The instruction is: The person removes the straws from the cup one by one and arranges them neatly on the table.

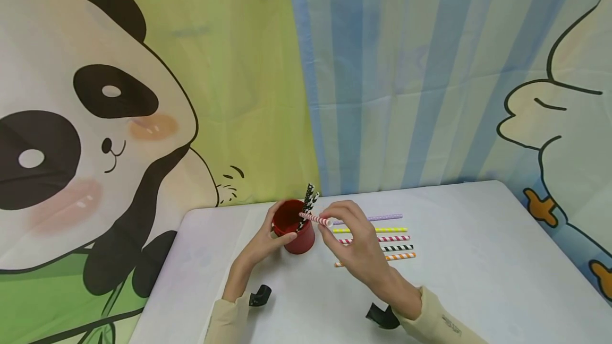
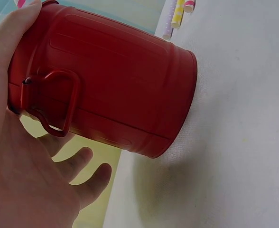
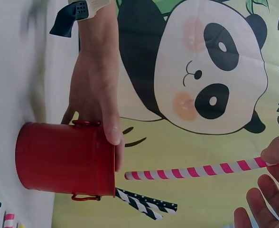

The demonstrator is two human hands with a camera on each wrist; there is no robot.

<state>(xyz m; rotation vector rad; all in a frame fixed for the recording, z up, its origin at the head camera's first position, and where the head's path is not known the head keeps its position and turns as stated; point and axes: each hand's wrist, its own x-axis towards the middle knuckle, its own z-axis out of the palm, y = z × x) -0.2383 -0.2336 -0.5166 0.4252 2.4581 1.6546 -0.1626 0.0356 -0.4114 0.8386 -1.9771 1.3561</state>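
A small red metal bucket (image 1: 300, 244) with side handles stands on the white table, tilted a little in the left wrist view only because of the camera's angle. My left hand (image 1: 262, 242) grips its rim, thumb on the near side and fingers behind. Two black-and-white paper straws (image 3: 146, 205), one striped and one dotted, lean out of the bucket's mouth. By one end, my right hand (image 1: 359, 246) pinches a pink-and-white striped paper straw (image 3: 196, 172). That straw's free end hangs above the bucket's opening, apart from the rim.
Right of the bucket, several paper straws lie in rows on the table: purple (image 1: 389, 217), yellow (image 1: 382, 230), pink striped (image 1: 394, 238), black striped (image 1: 399, 248) and orange striped (image 1: 401, 256). Cartoon curtains (image 1: 248, 94) hang behind the table (image 1: 478, 269). Black wrist-worn devices (image 1: 382, 316) show below.
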